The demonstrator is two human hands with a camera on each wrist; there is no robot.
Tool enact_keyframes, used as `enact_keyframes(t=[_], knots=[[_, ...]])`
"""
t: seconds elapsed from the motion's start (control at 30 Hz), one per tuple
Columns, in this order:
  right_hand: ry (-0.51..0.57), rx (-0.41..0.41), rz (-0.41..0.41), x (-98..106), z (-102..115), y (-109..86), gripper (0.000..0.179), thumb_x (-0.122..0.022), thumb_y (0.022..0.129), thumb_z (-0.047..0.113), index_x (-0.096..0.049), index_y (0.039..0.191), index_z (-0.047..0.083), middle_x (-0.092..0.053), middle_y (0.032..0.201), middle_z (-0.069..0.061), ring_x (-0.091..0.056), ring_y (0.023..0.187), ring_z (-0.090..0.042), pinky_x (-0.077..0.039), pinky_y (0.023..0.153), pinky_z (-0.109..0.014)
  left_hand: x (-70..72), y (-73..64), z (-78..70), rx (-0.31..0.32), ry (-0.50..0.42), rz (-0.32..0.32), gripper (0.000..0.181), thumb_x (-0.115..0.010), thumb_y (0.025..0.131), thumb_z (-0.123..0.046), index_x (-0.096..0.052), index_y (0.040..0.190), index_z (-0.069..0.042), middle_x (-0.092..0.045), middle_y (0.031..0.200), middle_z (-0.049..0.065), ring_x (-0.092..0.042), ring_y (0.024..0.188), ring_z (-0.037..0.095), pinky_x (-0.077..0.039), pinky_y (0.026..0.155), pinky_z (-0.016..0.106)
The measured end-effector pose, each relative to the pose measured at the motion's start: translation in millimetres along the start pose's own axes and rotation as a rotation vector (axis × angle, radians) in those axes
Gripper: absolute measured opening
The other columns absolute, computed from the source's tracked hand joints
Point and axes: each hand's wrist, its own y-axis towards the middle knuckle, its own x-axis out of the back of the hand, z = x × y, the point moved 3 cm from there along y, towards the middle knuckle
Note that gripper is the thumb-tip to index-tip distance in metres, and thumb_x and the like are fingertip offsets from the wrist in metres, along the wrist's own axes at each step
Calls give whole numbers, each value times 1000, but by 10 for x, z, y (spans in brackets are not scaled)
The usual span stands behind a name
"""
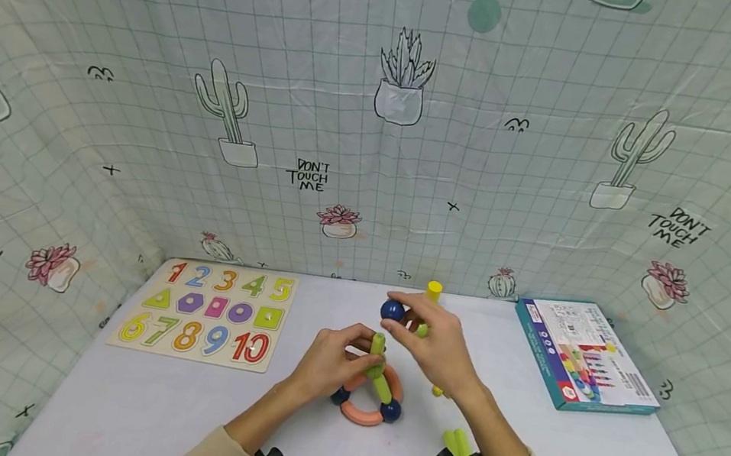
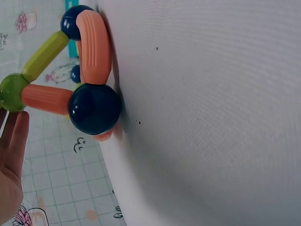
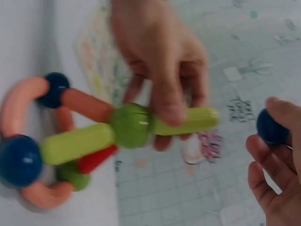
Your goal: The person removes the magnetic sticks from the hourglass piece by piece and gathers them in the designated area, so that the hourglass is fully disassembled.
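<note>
Upright on the table stands a construction of rods and balls: a ring of curved orange rods (image 1: 363,416) and blue balls (image 1: 391,411), with straight rods leaning up to a green ball (image 3: 132,125). My left hand (image 1: 330,362) pinches the light green rod (image 3: 202,120) that rises from that green ball. In the left wrist view, the fingers (image 2: 18,141) lie just by the green ball (image 2: 14,92). My right hand (image 1: 440,342) pinches a loose blue ball (image 1: 392,310) between thumb and fingers, above and apart from the rod's free end. A red rod (image 3: 97,160) also belongs to the construction.
A number and shape puzzle board (image 1: 205,313) lies at the back left. At the back right lies a toy box (image 1: 587,356). Two light green rods (image 1: 458,444) are beside the right wrist, and a yellow piece (image 1: 434,289) shows behind the right hand. A patterned cloth hangs behind.
</note>
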Motion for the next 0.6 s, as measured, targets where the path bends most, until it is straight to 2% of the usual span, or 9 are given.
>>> enact_keyframes(t=[0.1, 0.2, 0.3, 0.47, 0.6], knots=[[36, -7, -101, 160, -18, 63, 40, -78, 88, 12, -68, 127, 10, -70, 95, 3, -62, 80, -10, -52, 68, -24, -2, -18, 4, 9, -3, -3, 26, -75, 91, -21, -67, 112, -7, -76, 101, 6, -73, 93, 14, -56, 73, 17], [44, -61, -119, 313, -110, 104, 38, -75, 92, 14, -67, 128, 13, -71, 100, 1, -63, 88, -12, -51, 75, -22, 1, -12, 5, 15, -1, -8, 26, -75, 92, -23, -68, 112, -8, -76, 101, 5, -73, 94, 15, -56, 73, 16], [38, -170, -84, 408, -311, 81, 35, -71, 96, 25, -67, 129, 15, -70, 106, -1, -62, 96, -16, -51, 80, -24, 6, -8, 2, 21, 1, -8, 26, -75, 91, -22, -68, 112, -8, -76, 101, 6, -73, 96, 16, -55, 73, 16], [-41, -395, -17, 478, -817, -60, 45, -64, 97, 46, -65, 131, 15, -65, 111, -6, -60, 94, -22, -51, 76, -32, 9, -4, -12, 25, 11, -4, 27, -76, 91, -20, -67, 113, -7, -76, 101, 6, -73, 97, 18, -56, 73, 16], [-98, -544, 72, 488, -1185, -244, 52, -64, 97, 47, -61, 135, 11, -63, 113, -12, -60, 94, -27, -51, 76, -34, -5, -10, -19, 29, 18, 1, 27, -75, 91, -20, -67, 114, -7, -76, 102, 6, -73, 98, 18, -55, 73, 16]])
